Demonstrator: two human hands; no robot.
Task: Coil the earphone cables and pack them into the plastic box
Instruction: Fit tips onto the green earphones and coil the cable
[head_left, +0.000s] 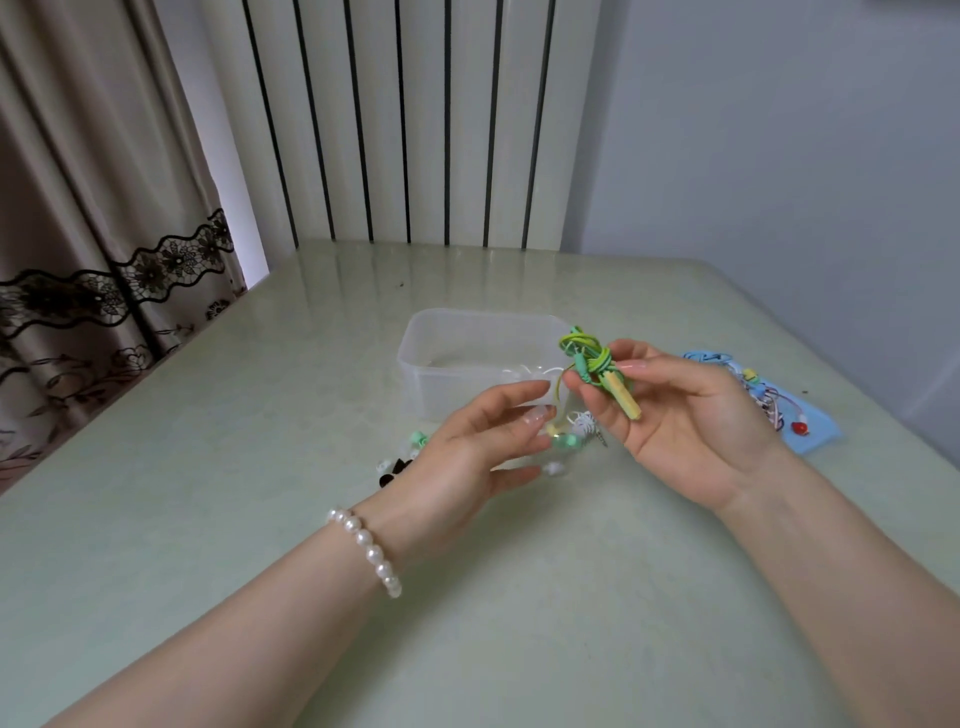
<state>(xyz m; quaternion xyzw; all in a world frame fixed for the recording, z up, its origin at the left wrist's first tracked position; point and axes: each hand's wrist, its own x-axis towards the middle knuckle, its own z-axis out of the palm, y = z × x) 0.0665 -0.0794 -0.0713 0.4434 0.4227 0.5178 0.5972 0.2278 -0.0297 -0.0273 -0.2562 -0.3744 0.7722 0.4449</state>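
A green/yellow cable bundle (592, 358) is held in the air, just in front of the box's (441, 364) right near corner, w/ a yellow stick-like part (623, 397) pointing down-right from it. The bundle is pinched by the right hand (685, 415): thumb and index closed on it, palm turned up and left, other fingers loosely curled below, forearm coming in from lower right. A thin yellow strand hangs from the bundle toward the left hand (478, 447), which is half open, palm facing right, fingers extended toward the bundle; green/yellow earbuds (563, 439) are seen at its fingertips, but whether they are gripped can't be told. A pearl bracelet (366, 548) is worn on the left wrist.

The box is clear, lidless, standing on the pale green surface (260, 519); a white cable is seen faintly through its wall. White and black/green pieces (400, 462) lie on the surface near the left hand. Well to the right, a blue pouch (815, 436) w/ more cables (758, 389) on it lies on the surface.
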